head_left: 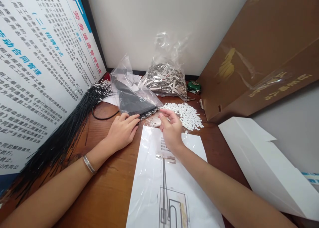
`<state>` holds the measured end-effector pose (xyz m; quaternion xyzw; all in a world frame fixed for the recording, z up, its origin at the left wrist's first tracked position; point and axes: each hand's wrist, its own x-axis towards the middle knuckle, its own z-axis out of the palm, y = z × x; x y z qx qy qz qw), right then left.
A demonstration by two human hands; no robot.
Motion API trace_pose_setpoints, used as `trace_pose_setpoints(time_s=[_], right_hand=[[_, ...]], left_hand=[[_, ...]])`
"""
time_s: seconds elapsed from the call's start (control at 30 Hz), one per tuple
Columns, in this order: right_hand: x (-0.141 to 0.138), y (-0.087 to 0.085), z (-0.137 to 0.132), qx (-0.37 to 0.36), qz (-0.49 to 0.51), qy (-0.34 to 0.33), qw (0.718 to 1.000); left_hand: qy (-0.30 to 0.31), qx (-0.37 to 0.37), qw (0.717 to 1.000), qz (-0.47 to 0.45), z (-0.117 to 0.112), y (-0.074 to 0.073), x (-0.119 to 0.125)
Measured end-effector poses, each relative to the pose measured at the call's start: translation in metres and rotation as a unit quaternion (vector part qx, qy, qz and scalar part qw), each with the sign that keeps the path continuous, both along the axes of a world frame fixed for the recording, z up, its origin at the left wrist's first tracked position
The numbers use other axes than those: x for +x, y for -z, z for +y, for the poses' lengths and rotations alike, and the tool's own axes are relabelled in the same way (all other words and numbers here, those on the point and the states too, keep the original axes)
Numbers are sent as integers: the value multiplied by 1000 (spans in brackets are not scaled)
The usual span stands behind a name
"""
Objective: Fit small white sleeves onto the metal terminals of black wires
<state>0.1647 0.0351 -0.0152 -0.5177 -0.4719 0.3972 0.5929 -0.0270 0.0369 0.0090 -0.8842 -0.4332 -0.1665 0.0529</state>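
Note:
My left hand point(124, 131) lies on the table with its fingers loosely extended. Its fingertips touch the near edge of a bundle of black pieces with shiny metal ends point(149, 114), partly inside a clear plastic bag point(134, 95). The thumb sits apart from the fingers. Just to the right, my right hand point(171, 130) is raised over the top of a printed sheet point(147, 178), thumb and forefinger brought together in a pinch. Whatever lies between those fingertips is too small to make out. Beyond that hand spreads a pile of small white pieces point(188, 115).
Long black cables point(67, 131) with white ends lie along the left, by a printed board point(45, 55). A bag of metal strips point(165, 80) and a green object point(193, 87) stand at the back. A brown carton point(249, 55) and white box point(264, 168) flank the right.

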Motion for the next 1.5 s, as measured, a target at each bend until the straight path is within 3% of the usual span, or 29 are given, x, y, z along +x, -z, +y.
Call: trace_pose_setpoints(time_s=[0.1,0.27,0.77,1.03,1.5], right_hand=[[-4,-7,-3,-29,-3,-20,999],[-9,-7,-7,-15,-129,-107,986],[-9,-10,-11,-6,-199,-135,970],[-8,-9,-15,82,-344,-215,910],[-6,-13,-14,66,-381,-263,884]], left_hand=[[-13,3,1000,2,-1,-1,0],[-22,15,1000,-7,0,-2,0],[-55,40,998,-12,1,-3,0],[-76,71,994,-42,3,4,-2],[-49,63,996,-37,3,5,0]])
